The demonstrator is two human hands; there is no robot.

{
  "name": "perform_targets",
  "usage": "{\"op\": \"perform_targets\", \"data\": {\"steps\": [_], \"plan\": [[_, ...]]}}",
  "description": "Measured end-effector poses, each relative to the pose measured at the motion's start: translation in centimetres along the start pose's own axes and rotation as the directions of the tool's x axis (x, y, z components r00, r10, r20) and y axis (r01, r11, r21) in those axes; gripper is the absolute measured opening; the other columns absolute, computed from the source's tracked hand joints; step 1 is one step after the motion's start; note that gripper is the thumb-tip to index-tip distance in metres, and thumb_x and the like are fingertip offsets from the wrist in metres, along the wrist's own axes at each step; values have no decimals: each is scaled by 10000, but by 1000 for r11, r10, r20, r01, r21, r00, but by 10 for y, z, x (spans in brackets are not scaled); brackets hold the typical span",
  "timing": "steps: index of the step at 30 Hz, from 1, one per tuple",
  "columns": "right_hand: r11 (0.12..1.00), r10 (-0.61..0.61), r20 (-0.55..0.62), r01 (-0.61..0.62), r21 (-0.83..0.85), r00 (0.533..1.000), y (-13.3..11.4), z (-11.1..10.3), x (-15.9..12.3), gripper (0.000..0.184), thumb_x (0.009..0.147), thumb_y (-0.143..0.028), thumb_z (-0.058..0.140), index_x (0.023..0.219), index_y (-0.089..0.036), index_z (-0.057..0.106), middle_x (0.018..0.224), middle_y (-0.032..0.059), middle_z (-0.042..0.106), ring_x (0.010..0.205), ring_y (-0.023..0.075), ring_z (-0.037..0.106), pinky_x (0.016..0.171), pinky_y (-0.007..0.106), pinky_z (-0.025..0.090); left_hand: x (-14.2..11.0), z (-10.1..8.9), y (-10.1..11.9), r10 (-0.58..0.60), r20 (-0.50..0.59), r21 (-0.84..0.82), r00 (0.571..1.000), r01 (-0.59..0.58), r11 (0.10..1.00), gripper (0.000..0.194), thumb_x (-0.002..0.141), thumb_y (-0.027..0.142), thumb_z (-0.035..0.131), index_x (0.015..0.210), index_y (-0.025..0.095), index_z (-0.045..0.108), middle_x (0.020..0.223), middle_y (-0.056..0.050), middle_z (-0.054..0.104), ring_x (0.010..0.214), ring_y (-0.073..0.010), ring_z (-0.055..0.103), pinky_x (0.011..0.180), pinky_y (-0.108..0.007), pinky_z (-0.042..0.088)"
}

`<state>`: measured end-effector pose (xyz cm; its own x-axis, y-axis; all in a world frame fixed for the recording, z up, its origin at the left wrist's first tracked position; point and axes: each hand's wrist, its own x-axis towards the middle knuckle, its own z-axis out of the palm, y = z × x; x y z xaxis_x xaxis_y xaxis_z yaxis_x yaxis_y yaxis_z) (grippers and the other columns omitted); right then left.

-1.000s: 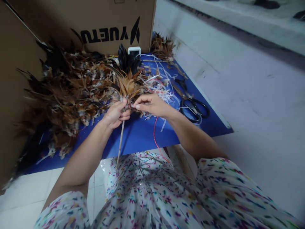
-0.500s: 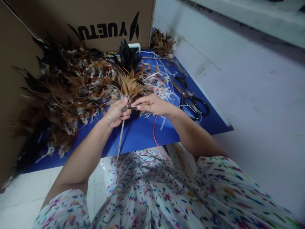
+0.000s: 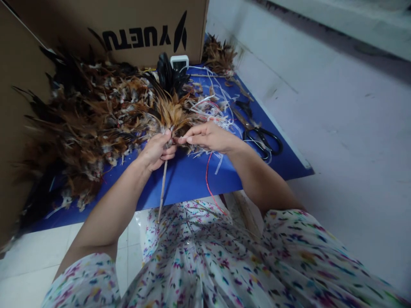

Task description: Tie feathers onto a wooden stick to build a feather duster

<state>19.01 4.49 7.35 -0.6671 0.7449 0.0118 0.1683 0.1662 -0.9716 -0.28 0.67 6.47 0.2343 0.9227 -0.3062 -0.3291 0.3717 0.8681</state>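
Observation:
My left hand (image 3: 159, 150) is closed around the thin stick of a feather duster (image 3: 173, 112). Golden-brown feathers fan out above my thumb, with long black ones at the tip. The bare stick (image 3: 163, 188) slants down from my fist past the table edge. Close beside it, my right hand (image 3: 208, 136) pinches thumb and forefinger together at the base of the feathers. What lies between those fingertips is too small to make out. A red cord (image 3: 208, 173) hangs below my right hand over the table edge.
Bundles of brown and black feathers (image 3: 93, 115) cover the left of the blue table (image 3: 189, 182). White plastic strips (image 3: 221, 115) and black-handled scissors (image 3: 263, 139) lie on the right. Behind stand a cardboard box (image 3: 144, 17) and a small white-framed device (image 3: 180, 60). A wall (image 3: 337, 119) borders the right side.
The fingers of my right hand have drawn together into a tighter pinch and moved slightly right, away from the stick. My left hand keeps its grip on the feather duster.

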Motion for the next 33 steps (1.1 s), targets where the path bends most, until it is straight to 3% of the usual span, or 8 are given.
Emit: {"op": "perform_targets", "data": {"steps": [2, 7, 15, 18, 23, 28, 33], "plan": [[998, -23, 24, 24, -65, 999, 1, 1, 1, 313, 823, -340, 601, 965, -84, 709, 531, -65, 447, 505, 60, 334, 510, 236, 259, 0, 1, 0, -3, -16, 10, 1000, 3, 1000, 301, 923, 340, 549, 736, 105, 530, 668, -6, 539, 367, 22, 252, 326, -92, 177], [939, -93, 24, 96, -331, 995, 4, 5, 3, 277, 834, -346, 572, 776, -108, 702, 601, -25, 526, 580, 72, 407, 579, 244, 299, -1, 6, -3, -22, 30, 56, 999, 20, 998, 315, 930, 342, 532, 721, 108, 509, 619, -11, 543, 350, 17, 252, 317, -95, 162], [867, -123, -74, 71, -493, 990, 2, 11, 1, 258, 809, -309, 564, 624, -137, 610, 535, -44, 417, 568, 75, 360, 573, 250, 262, -2, 8, -9, -59, 55, 55, 997, 56, 997, 370, 832, 413, 674, 683, 144, 469, 491, 91, 304, 343, 3, 235, 324, -97, 158], [860, -162, -122, 80, -505, 979, 2, 11, 1, 230, 796, -319, 589, 670, -136, 645, 568, -33, 483, 585, 81, 398, 592, 248, 281, -2, 8, -9, -55, 58, 34, 997, 53, 998, 362, 824, 400, 687, 690, 147, 464, 504, 89, 315, 347, 2, 242, 325, -98, 149], [895, -189, -131, 115, -431, 973, 1, 8, 1, 218, 808, -321, 605, 747, -134, 698, 654, 0, 602, 619, 87, 450, 620, 243, 318, -2, 9, -8, -38, 49, 37, 998, 37, 999, 297, 861, 369, 643, 752, 123, 518, 589, 37, 475, 354, 14, 243, 322, -101, 151], [892, -211, -154, 125, -434, 965, 1, 8, 1, 189, 791, -300, 639, 749, -127, 701, 567, -35, 513, 565, 73, 383, 592, 246, 291, -3, 10, -7, -30, 46, 26, 998, 29, 999, 281, 877, 353, 620, 757, 118, 523, 649, 11, 520, 361, 15, 256, 323, -103, 157], [908, -190, -152, 115, -402, 970, 4, 8, 2, 189, 764, -309, 672, 778, -122, 693, 517, -66, 433, 522, 62, 333, 548, 244, 258, -2, 10, -7, -42, 70, 8, 997, 42, 999, 314, 875, 364, 618, 719, 129, 481, 612, 46, 424, 362, 13, 245, 322, -103, 145]]}}
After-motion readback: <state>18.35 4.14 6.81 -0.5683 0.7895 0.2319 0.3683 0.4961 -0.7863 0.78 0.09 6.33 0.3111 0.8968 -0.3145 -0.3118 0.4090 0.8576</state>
